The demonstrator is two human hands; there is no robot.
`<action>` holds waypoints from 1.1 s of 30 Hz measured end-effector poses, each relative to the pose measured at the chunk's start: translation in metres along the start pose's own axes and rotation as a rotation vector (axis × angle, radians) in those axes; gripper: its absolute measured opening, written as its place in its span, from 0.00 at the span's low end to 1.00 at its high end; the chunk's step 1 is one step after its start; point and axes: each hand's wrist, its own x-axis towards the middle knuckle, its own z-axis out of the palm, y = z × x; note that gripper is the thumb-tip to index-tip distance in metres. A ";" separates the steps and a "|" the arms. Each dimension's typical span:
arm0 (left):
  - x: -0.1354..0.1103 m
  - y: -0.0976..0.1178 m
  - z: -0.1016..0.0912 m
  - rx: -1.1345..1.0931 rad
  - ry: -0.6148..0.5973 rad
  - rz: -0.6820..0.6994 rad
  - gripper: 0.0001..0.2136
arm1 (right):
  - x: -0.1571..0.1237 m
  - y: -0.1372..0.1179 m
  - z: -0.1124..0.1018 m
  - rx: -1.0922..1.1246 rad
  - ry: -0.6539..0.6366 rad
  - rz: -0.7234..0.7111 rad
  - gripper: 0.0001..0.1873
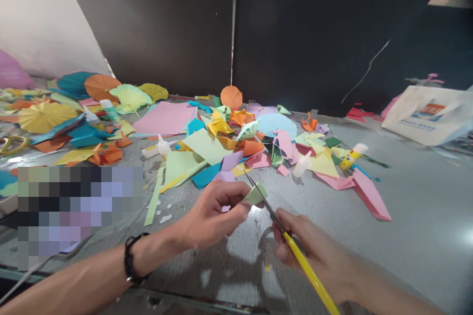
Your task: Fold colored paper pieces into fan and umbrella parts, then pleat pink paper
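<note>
My left hand [221,211] pinches a small folded piece of light green paper [254,194] between thumb and fingers, above the near middle of the table. A dark bracelet circles that wrist. From the right, my right hand [303,241] grips a pair of scissors with yellow handles [310,275]. Their dark blades [264,200] point up and left, spread apart around the green paper's right end. Whether the blades touch the paper I cannot tell. Part of my right hand's fingers is hidden behind the scissors.
Colourful paper scraps and folded pieces [207,147] lie heaped beyond my hands. Among them stand glue bottles [302,165] and a yellow glue stick [354,156]. Paper fans [44,117] lie at left, near other scissors [15,145]. A white bag [424,113] sits at far right, before black panels [314,34].
</note>
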 end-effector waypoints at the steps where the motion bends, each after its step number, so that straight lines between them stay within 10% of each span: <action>1: 0.000 0.000 0.000 -0.006 -0.001 -0.003 0.13 | 0.000 -0.001 0.000 0.014 -0.019 0.014 0.14; 33: 0.001 0.002 -0.003 -0.235 -0.110 -0.089 0.07 | -0.013 0.015 0.003 -0.088 -0.014 -0.004 0.33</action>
